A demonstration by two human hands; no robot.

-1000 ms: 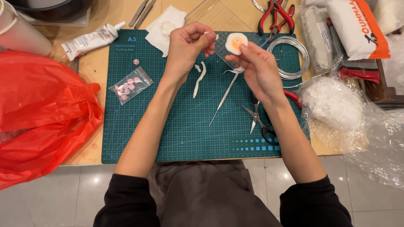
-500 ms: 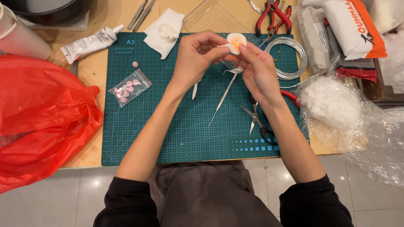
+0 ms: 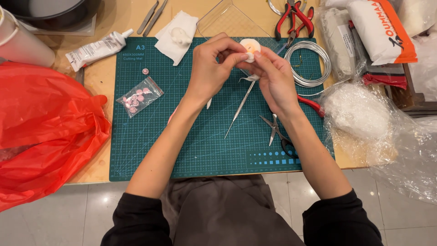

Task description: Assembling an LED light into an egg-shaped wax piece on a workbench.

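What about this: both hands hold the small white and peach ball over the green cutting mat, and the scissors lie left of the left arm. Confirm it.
Not quite. In the head view the scissors lie beside the right forearm, not left of the left arm. The rest holds: the left hand and right hand hold the small ball over the green cutting mat.

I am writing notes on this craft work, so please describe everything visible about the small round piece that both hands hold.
The small round piece is pale cream-white with a soft orange patch on its top, and it looks like soft clay or dough. It is raised above the far part of the green cutting mat. The left hand pinches it from the left and the right hand from the right; fingertips cover its lower part. Finer detail is too small to tell.
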